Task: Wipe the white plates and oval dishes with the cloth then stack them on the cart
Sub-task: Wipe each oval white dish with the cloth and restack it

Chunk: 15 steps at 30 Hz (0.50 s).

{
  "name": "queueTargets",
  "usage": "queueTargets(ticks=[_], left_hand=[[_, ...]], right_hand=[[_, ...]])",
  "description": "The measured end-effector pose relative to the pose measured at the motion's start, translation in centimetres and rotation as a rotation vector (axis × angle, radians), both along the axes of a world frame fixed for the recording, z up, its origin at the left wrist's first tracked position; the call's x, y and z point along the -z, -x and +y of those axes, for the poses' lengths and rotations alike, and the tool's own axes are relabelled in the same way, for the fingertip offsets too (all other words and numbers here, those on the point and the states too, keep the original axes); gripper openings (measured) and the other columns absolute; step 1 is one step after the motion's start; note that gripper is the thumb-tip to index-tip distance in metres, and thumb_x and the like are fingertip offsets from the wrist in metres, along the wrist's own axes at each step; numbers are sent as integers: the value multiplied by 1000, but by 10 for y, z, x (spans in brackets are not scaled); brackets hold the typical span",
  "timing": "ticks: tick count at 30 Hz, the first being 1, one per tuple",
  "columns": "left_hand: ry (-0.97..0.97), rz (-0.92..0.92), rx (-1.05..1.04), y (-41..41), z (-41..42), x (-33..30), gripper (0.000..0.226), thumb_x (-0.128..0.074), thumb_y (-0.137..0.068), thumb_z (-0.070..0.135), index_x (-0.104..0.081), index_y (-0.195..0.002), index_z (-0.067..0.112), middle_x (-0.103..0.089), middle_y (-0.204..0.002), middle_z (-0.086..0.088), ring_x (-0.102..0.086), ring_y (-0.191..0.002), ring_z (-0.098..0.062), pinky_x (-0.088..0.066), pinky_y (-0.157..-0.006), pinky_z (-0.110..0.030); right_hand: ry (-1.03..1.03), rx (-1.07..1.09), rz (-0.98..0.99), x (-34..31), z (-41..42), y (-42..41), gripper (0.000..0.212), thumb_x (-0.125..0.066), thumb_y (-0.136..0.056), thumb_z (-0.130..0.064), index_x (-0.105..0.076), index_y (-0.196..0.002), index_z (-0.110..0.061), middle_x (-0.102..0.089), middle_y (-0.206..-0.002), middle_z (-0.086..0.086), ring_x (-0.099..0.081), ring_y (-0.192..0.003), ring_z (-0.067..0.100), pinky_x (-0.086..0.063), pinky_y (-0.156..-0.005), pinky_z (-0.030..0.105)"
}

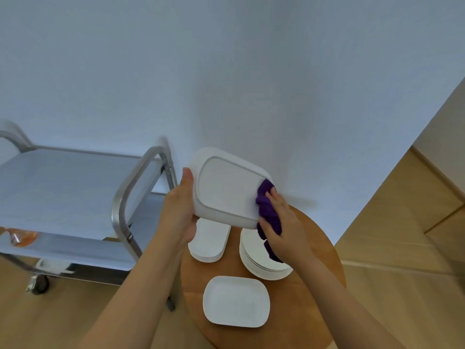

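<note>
Head cam looks down at a steel cart (pixel 75 187) parked on the left against the wall, its top shelf bare apart from something orange (pixel 21 236) near the front edge. Just right of it is a round wooden table (pixel 314 285) holding a stack of round white plates (pixel 261 263), an oval dish (pixel 236 301) sitting alone closest to me, and another stack of oval dishes (pixel 210 244) farther back. Held up over the table, underside facing me and tilted, is one more white dish (pixel 226 190): left hand (pixel 180 210) grips its left edge, thumb up along the rim. Right hand (pixel 281 222) has a bunched purple cloth (pixel 268 210) pressed onto the dish's right edge.
</note>
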<state>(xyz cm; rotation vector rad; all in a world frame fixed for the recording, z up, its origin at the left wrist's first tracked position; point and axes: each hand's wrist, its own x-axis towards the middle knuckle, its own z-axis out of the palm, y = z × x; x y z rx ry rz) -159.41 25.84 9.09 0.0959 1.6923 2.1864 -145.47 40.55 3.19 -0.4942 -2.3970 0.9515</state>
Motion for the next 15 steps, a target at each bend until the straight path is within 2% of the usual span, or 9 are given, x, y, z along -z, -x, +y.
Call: queueTargets(ticks=[1,3,4,6,7,9,12,13,15], left_hand=[[5,-24,6,0,0,3,36,-44,-93,55,-64,-93,25,-72,-91,2,-64,-95,-20,-51,-85,-41],[46,-61,8,-1,1,12,37,-45,-94,53,-64,-92,22,-73,-89,1,-64,-94,-20,-54,-83,-39],[83,-64,11,-3,2,15,38,-45,-94,53,-63,-91,19,-72,-93,-1,-64,-95,-21,-53,-85,-42],[158,-6,32,-10,3,25,42,-44,-94,52,-60,-81,15,-68,-89,-5,-61,-90,-24,-51,-85,-45],[195,63,48,-16,5,29,45,-44,-93,52,-59,-75,14,-66,-80,-6,-60,-83,-24,-52,-77,-40],[289,220,95,-33,11,37,45,-43,-93,50,-58,-67,17,-61,-65,3,-57,-67,-15,-44,-61,-23],[479,504,180,-59,22,52,39,-42,-93,48,-55,-64,26,-54,-58,12,-52,-55,-7,-39,-49,-9],[569,622,204,-63,23,56,41,-38,-91,52,-58,-67,24,-53,-58,12,-52,-54,-7,-39,-50,-8],[734,825,269,-61,17,61,56,-27,-86,57,-66,-85,17,-55,-64,8,-52,-57,-8,-38,-55,-8]], right_hand=[[53,37,-19,1,3,1,51,-56,-93,-21,-39,-141,-28,-37,-144,-16,-37,-128,4,-33,-106,25],[312,189,7,1,4,2,30,-52,-96,-25,-53,-125,-23,-62,-116,-6,-58,-103,12,-47,-86,31],[462,283,29,0,4,3,24,-50,-96,-25,-55,-118,-20,-64,-102,-3,-61,-93,16,-49,-77,31],[667,398,32,-3,4,4,25,-51,-96,-27,-53,-119,-18,-63,-99,1,-62,-93,21,-51,-76,31],[745,400,28,-3,2,5,31,-51,-95,-28,-50,-125,-21,-62,-107,1,-61,-98,22,-51,-82,34],[874,358,38,-5,-9,12,39,-53,-95,-28,-46,-133,-25,-59,-116,-1,-58,-104,21,-51,-88,38],[980,266,-37,-5,-33,21,23,-51,-95,-32,-54,-118,-28,-62,-107,-1,-60,-95,17,-53,-77,32],[1053,247,-62,-5,-38,21,18,-50,-95,-35,-56,-111,-29,-64,-104,0,-62,-93,18,-54,-76,33],[1237,220,-62,-4,-42,18,20,-52,-93,-40,-59,-106,-27,-67,-101,4,-64,-94,22,-56,-78,39]])
